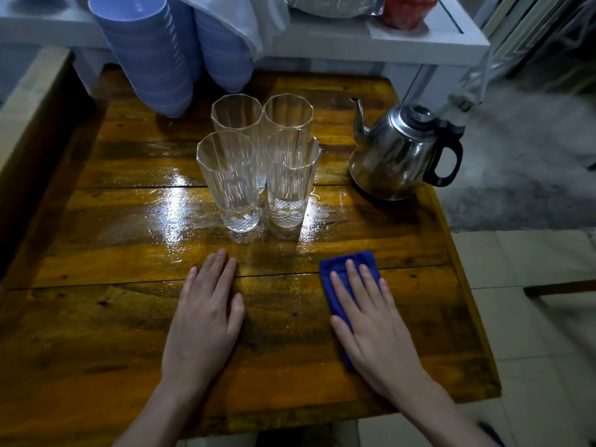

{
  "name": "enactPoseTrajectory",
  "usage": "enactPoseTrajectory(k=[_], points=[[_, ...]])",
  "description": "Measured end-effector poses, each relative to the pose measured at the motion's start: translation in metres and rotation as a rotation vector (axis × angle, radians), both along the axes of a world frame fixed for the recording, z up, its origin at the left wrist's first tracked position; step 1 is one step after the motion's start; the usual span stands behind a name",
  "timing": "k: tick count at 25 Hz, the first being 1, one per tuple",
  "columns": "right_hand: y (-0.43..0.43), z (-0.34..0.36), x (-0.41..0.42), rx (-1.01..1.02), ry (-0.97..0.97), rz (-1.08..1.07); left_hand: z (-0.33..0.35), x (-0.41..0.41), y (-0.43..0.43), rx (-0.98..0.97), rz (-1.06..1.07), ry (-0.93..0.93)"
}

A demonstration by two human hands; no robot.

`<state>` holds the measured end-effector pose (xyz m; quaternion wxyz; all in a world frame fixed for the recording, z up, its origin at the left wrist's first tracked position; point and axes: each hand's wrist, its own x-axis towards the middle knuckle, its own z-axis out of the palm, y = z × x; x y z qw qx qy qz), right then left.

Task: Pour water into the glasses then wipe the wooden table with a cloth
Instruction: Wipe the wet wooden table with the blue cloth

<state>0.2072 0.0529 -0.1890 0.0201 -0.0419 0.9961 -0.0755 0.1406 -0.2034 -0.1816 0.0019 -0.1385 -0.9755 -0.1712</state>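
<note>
**Both hands flat on the wooden surface, right one on the cloth**

The left hand lies palm down on the bare wood, fingers together and straight, holding nothing. The right hand is also flat and spread, pressing on a folded blue cloth whose far end shows past the fingertips. The two hands are apart, with bare wood between them.

Four clear glasses stand in a tight square at the middle of the surface, beyond the hands; the wood around their bases shines wet. A steel kettle sits to the far right, close to the right edge, spout pointing left. Stacks of blue bowls lean at the far left. The near half of the surface lies open apart from the hands and cloth.
</note>
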Motion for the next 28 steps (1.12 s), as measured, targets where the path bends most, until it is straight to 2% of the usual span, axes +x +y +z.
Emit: enactPoseTrajectory(k=[3, 15, 28], points=[[0.009, 0.001, -0.031, -0.018, -0.028, -0.103, 0.000, -0.001, 0.000, -0.002, 0.000, -0.004], [-0.004, -0.003, -0.155, -0.033, 0.049, -0.047, 0.001, -0.003, 0.000, -0.010, 0.005, -0.019], [-0.002, -0.003, -0.207, -0.065, 0.026, -0.010, 0.002, -0.002, 0.001, -0.020, 0.006, -0.016]])
